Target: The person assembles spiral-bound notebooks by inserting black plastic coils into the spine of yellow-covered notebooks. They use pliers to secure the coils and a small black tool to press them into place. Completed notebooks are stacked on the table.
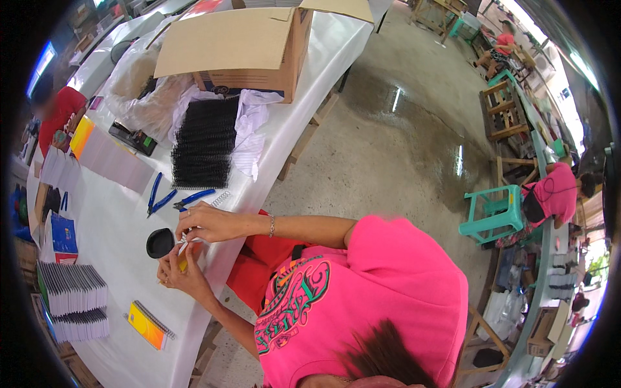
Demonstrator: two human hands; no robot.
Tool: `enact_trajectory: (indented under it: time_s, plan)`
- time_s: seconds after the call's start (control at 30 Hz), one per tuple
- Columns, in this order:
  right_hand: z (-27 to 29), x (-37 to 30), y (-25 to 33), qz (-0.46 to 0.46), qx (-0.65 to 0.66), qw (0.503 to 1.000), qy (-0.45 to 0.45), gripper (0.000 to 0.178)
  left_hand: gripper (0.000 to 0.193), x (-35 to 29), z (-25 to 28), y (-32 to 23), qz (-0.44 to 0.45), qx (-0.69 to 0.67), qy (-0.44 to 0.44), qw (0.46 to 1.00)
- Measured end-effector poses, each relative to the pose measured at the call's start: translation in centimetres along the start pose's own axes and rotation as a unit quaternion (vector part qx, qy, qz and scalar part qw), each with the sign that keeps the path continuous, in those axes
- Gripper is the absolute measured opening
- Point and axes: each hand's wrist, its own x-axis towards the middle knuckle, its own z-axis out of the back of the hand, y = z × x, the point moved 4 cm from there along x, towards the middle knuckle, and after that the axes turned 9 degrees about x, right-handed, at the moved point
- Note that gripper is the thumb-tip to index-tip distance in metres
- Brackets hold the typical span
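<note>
- One cardboard box [242, 40], upper left.
- One bundle of black coils [204, 142], just below.
- Right hand [206, 223], left of centre: fingertips pinched on one small yellow-and-white item [183, 265].
- Left hand [181, 275]: fingers curled, gripping that item.
- One yellow-orange notebook [146, 324], lower left.
- Two blue-handled pliers [154, 200], above the hands.
- One black dish [160, 243], beside them.
</note>
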Motion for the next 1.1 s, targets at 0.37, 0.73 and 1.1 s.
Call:
enact_trajectory:
  time_s: [0.37,0.73,1.1]
  plan:
    - [0.2,-0.5,0.3,0.013,-0.019,1.000,-0.006,0.014,0.023,0.0,0.3,-0.4,-0.027,0.031,-0.028,0.999]
    - [0.2,-0.5,0.2,0.017,-0.020,0.999,0.038,0.017,0.023,-0.1,0.1,0.0,-0.012,0.025,-0.001,1.000]
    - [0.9,-0.1,1.9,0.008,-0.029,0.997,0.075,0.020,0.021,-0.2,0.3,-0.1,-0.016,0.012,-0.016,1.000]
